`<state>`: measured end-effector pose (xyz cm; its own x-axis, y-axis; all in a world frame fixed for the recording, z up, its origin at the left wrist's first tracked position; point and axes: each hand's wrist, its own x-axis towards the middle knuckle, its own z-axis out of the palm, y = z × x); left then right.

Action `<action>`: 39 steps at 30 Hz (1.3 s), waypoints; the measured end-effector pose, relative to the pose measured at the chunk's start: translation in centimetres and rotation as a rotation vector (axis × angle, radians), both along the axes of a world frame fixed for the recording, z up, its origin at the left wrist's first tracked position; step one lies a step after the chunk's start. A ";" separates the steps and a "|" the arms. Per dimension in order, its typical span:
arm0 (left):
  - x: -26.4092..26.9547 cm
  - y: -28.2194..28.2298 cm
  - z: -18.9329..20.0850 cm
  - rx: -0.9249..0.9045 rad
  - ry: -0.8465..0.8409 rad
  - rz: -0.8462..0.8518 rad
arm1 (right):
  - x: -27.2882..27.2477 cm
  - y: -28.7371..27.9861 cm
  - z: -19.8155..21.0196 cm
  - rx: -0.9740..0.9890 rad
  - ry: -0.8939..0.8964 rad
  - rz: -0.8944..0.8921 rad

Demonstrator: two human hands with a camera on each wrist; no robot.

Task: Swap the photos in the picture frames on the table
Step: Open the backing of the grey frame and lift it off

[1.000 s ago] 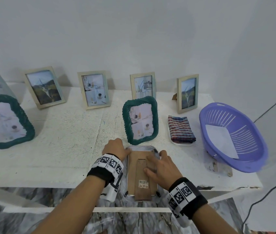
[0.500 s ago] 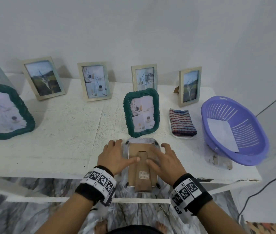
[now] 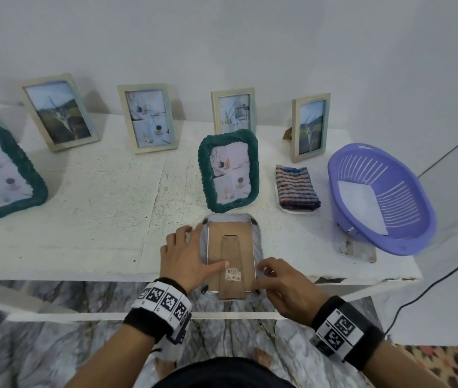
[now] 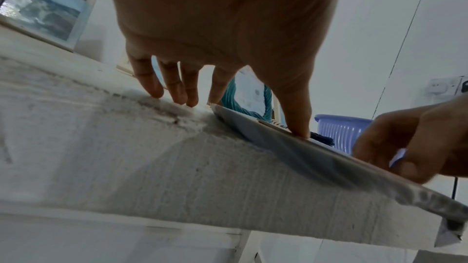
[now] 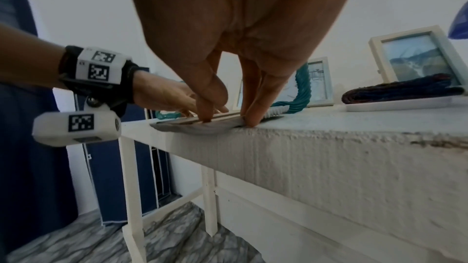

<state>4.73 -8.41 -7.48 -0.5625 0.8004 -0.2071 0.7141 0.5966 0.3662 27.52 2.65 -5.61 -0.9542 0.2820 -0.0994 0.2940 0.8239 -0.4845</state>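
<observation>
silver-rimmed frame with brown cardboard back point(image 3: 231, 256) face down at table's point(image 3: 87, 219) near edge, left hand point(image 3: 187, 256) flat, thumb pressing backing, right hand point(image 3: 284, 281) fingertips picking at right rim; backing on, so swap looks barely begun, photos all left

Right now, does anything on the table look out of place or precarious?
Yes: the face-down frame juts past the table's front edge. The left hand presses it flat, and the right hand's fingers work its side.
</observation>
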 end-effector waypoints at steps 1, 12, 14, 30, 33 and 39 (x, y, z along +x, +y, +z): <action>0.0 0.0 0.0 0.001 0.000 0.001 | -0.1 0.0 -0.1 0.013 -0.012 0.007; 0.0 -0.1 0.1 0.007 -0.014 0.007 | -1.0 -0.3 -0.4 0.065 0.058 -0.060; 0.0 -0.2 0.0 0.002 -0.016 0.002 | -1.4 -1.0 -0.5 0.098 0.056 -0.092; -2.1 -4.1 -1.5 0.009 -0.181 -0.321 | -2.6 -2.3 -0.7 0.092 0.097 -0.241; -2.3 -4.1 -2.1 0.028 -0.182 -0.329 | -2.7 -2.3 -0.8 0.055 0.095 -0.264; -2.4 -4.4 -2.3 0.046 -0.158 -0.367 | -2.9 -2.0 -0.7 0.085 0.080 -0.288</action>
